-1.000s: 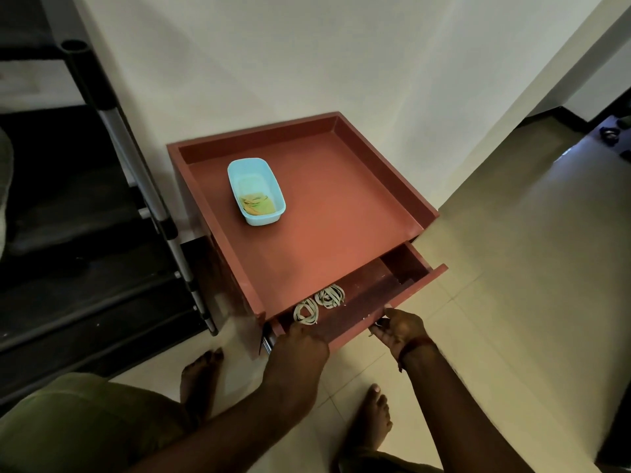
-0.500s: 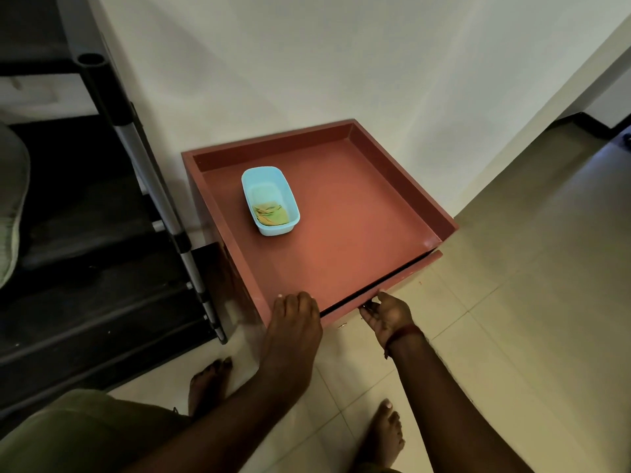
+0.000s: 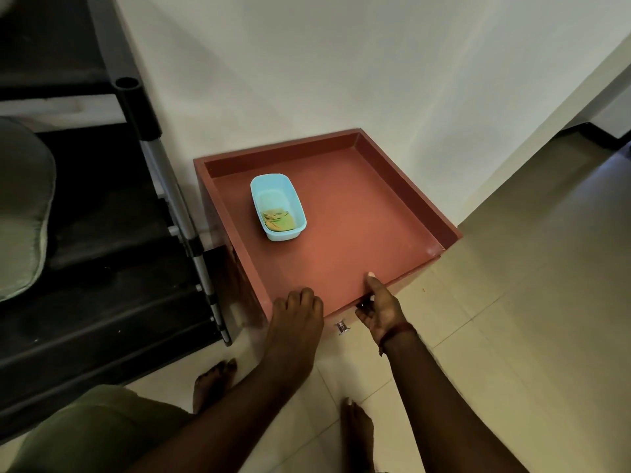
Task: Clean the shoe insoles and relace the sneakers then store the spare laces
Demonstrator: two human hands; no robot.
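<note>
Though dim, red cabinet [image 3: 358, 216] against wall [image 3: 341, 63].

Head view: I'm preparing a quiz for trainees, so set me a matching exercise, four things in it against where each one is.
Things:
1 blue tub
2 left hand
3 right hand
4 metal knob

Places:
A below the front edge of the red cabinet, between the hands
B thumb lying on the front edge of the top
C on the top, toward its left side
D at the front left corner

Pairs: 1-C; 2-D; 3-B; 4-A
</note>
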